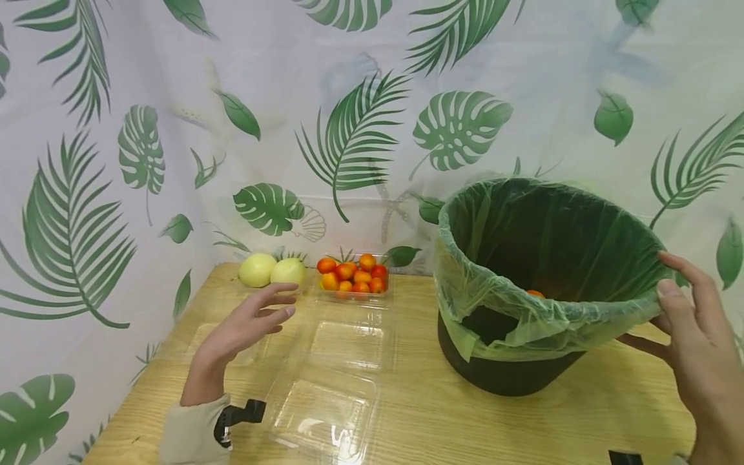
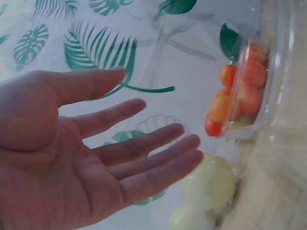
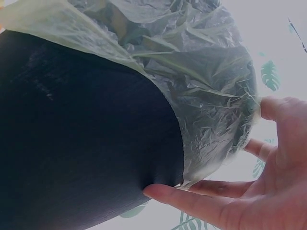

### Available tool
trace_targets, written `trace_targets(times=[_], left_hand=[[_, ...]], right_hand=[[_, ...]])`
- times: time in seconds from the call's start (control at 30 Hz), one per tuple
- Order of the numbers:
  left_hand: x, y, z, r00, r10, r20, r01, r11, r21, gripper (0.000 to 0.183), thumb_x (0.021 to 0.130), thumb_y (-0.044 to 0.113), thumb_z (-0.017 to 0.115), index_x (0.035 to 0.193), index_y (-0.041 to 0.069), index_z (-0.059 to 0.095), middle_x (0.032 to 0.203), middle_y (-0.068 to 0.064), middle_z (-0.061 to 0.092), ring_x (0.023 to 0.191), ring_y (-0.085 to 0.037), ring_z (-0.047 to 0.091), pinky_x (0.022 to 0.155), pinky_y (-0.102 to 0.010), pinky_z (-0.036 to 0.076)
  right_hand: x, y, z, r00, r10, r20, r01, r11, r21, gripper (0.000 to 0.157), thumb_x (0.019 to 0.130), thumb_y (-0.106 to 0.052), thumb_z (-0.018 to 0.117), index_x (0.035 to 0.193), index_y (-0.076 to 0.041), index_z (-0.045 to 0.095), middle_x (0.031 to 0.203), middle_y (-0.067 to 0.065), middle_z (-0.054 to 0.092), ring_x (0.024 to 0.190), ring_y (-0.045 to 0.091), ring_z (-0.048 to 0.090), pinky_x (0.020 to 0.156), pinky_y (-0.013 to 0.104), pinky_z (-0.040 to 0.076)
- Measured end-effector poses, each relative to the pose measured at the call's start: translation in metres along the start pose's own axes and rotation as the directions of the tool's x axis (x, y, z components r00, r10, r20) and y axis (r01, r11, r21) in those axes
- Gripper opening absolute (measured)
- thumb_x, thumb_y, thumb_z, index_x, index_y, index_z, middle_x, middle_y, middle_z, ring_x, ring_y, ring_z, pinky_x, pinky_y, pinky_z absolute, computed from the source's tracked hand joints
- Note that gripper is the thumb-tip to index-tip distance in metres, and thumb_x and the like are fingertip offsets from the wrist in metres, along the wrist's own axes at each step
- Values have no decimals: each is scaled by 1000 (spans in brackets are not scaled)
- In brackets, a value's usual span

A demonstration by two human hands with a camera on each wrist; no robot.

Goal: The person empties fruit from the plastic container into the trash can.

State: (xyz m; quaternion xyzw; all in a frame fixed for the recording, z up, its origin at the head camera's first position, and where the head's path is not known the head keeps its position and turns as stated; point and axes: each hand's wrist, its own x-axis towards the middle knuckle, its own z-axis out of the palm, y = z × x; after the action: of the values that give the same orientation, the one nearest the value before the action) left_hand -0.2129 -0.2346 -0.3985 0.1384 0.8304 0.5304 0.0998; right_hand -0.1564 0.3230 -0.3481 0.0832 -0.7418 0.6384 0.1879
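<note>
Holding the dark bin (image 1: 502, 374) near its rim, the right hand (image 1: 700, 336) spreads its fingers over the pale green liner (image 1: 558, 332) and against the wall beneath. An even grip on both probably serves best, since tugging the liner alone could pull it off the rim. Inside the bin, left of that hand, an orange item (image 1: 535, 294) shows; the deeper part is too dark to read. The left hand (image 1: 247, 323) is released, fingers loosely extended. Right of it lie a near clear tray (image 1: 322, 416) and a middle clear tray (image 1: 349, 345), wood grain showing through both. Beyond its fingers sit two pale green fruits (image 1: 258, 270) and, to their right, a clear punnet (image 1: 378, 300) of small red-orange fruits (image 1: 345, 271).
</note>
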Motion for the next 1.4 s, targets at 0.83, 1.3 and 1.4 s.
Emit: trace_targets(times=[0.83, 1.3, 1.4], left_hand=[[67, -10, 7, 977, -211, 26, 210, 977, 43, 50, 97, 24, 53, 141, 8, 36, 138, -27, 42, 124, -44, 42, 93, -58, 43], [86, -11, 13, 962, -265, 57, 264, 964, 32, 54, 98, 17, 49, 145, 1, 29, 140, -27, 39, 128, -41, 39, 97, -56, 40], [89, -13, 15, 958, -278, 70, 278, 961, 5, 53, 98, 16, 48, 144, -2, 28, 141, -28, 37, 128, -44, 37, 99, -57, 38]], right_hand=[[0, 4, 0, 1000, 19, -9, -19, 1000, -16, 49, 102, -21, 37, 149, -23, 25, 152, 7, -2, 97, 1, 54, 53, 22, 53], [0, 2, -1, 1000, 17, -2, -17, 1000, 2, 49, 102, -21, 37, 149, -22, 25, 152, 8, -3, 91, -1, 55, 54, 22, 53], [0, 2, -1, 1000, 24, -1, -24, 1000, -2, 49, 102, -21, 37, 149, -23, 26, 153, 6, -4, 102, 7, 54, 55, 22, 53]])
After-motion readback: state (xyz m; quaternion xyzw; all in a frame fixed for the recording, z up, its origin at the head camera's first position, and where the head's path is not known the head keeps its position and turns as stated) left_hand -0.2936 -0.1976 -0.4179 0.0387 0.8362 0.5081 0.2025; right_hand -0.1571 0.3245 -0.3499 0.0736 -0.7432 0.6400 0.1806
